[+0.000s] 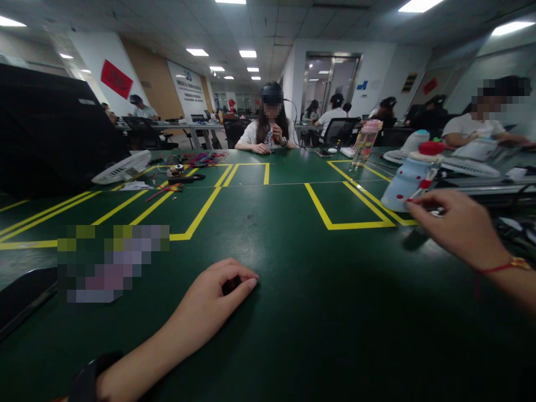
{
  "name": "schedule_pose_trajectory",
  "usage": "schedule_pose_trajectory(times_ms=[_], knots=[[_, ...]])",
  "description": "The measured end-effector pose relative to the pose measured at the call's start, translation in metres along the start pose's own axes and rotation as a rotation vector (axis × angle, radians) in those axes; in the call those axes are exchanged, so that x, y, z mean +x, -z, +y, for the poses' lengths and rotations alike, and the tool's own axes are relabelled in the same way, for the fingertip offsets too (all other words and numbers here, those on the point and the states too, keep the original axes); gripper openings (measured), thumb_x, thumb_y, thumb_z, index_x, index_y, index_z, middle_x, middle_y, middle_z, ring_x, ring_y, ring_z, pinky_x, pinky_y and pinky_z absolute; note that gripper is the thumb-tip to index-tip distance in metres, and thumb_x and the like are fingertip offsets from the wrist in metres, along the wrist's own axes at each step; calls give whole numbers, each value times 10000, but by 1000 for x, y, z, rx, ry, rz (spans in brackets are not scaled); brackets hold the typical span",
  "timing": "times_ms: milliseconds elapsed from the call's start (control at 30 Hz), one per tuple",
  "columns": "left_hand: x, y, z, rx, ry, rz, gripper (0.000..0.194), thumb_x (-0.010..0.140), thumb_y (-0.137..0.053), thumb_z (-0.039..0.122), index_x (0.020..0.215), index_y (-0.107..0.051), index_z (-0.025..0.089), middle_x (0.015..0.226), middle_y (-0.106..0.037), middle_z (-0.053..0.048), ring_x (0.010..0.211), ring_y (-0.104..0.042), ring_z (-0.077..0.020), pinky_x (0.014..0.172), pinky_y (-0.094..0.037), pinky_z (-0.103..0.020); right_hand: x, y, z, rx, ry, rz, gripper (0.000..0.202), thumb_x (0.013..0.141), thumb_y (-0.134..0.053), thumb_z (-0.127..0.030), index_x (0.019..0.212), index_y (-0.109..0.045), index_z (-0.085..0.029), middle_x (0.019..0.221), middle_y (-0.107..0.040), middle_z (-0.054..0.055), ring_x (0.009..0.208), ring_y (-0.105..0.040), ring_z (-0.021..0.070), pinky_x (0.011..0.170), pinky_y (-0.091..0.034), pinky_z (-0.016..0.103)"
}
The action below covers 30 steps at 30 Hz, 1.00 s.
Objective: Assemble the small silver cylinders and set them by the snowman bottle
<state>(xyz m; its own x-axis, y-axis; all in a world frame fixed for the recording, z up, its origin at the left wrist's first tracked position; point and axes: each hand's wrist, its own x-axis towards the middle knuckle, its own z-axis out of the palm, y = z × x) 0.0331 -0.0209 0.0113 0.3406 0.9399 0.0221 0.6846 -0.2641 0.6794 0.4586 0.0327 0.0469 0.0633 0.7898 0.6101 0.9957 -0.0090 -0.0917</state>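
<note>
My left hand (pixel 218 293) rests on the green table (pixel 285 312), its thumb and forefinger tips pressed together and nothing visible between them. Held above the table at the right, my right hand (pixel 460 223) has its fingers curled in a pinch. A small shiny thing (pixel 438 211) shows below its fingers; whether they grip it I cannot tell. Just behind this hand stands a light blue bottle (pixel 397 187) with red spots and a red top. The fingertips overlap the bottle's lower edge in view, and contact is unclear.
Yellow tape (pixel 360 226) marks rectangles on the table. Bundled wires (pixel 201 160) and a white fan (pixel 123 167) lie at the far left, beside a large black case (pixel 54 128). A clear pink-capped bottle (pixel 366 145) stands far right. Opposite sits a person (pixel 268 131).
</note>
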Motion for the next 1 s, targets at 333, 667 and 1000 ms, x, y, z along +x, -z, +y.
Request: schedule_pose_trajectory(times_ms=[333,667,1000], knots=[[1,-5,-13,-2,-32,17,224,909,-514,389,946,-694,261,941,-652,-17,881,-600,-199,777,-464,-327,17,-16,109,-193,-334,-308,356,762,-500,-483,939,-644,-210,892,-656,66,806,-583,210,713,-382,296],[2,-3,-10,-61,-20,26,299,944,-446,411,894,-692,249,935,-660,1,910,-603,-188,812,-445,-308,17,-18,104,-200,-320,-338,364,755,-514,-506,951,-636,-224,933,-656,69,829,-571,213,753,-374,305],[-1,-1,-8,-108,34,43,401,966,-360,441,868,-695,245,877,-653,10,852,-588,-186,770,-416,-284,13,-15,94,-158,-350,-285,339,757,-503,-465,942,-629,-210,945,-652,73,804,-566,194,745,-375,296]])
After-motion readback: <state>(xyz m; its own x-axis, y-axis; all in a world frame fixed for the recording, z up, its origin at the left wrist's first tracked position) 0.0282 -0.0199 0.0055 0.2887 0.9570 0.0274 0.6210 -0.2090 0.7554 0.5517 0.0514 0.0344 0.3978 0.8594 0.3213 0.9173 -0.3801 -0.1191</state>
